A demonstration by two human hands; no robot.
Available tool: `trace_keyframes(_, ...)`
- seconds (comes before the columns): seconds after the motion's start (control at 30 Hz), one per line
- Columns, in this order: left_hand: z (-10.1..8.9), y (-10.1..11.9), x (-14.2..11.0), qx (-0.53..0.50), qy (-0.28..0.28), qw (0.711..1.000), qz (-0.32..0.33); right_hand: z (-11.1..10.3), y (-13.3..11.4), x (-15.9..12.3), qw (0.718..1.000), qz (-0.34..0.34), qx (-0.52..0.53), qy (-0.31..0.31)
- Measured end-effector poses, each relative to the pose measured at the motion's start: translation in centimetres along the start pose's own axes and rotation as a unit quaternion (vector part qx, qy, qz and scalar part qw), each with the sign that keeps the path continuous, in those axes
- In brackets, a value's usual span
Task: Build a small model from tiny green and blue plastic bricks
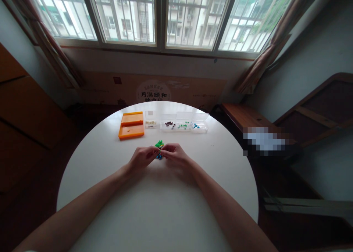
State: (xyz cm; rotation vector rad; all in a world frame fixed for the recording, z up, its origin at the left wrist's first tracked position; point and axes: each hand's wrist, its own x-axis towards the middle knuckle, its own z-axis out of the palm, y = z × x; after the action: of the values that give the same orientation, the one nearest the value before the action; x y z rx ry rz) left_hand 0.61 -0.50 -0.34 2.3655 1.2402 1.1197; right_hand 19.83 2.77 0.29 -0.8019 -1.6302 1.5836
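Note:
Both hands meet over the middle of the white table around a small toy-brick model [159, 144], green at its far end and blue at its near end. My left hand [143, 157] has its fingers pinched on the model's left side. From the right, my right hand [174, 153] closes thumb and fingers on the same model. The fingertips cover its middle, so any single small piece between them cannot be made out. Just beyond stand clear plastic boxes [168, 130] holding small dark brown, green [183, 126] and blue pieces [196, 126].
An open orange tray [131, 135] lies at the back left, with a small orange piece in it. Beside it is a small clear box of cream pieces [150, 122]. The round white table [162, 208] ends before a cardboard panel [187, 90]; a wooden bench [242, 116] stands right.

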Motion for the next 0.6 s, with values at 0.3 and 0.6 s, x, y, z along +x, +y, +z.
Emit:
trace_keyframes(0.3, 0.03, 0.03, 0.0, 0.009, 0.01, 1.0, 0.011, -0.06, 0.28, 0.17, 1.0, -0.003, -0.014, 0.002)
trace_keyframes(0.6, -0.1, 0.24, 0.1, 0.008, 0.005, 1.0, 0.009, -0.09, 0.4, 0.12, 1.0, -0.006, -0.009, -0.003)
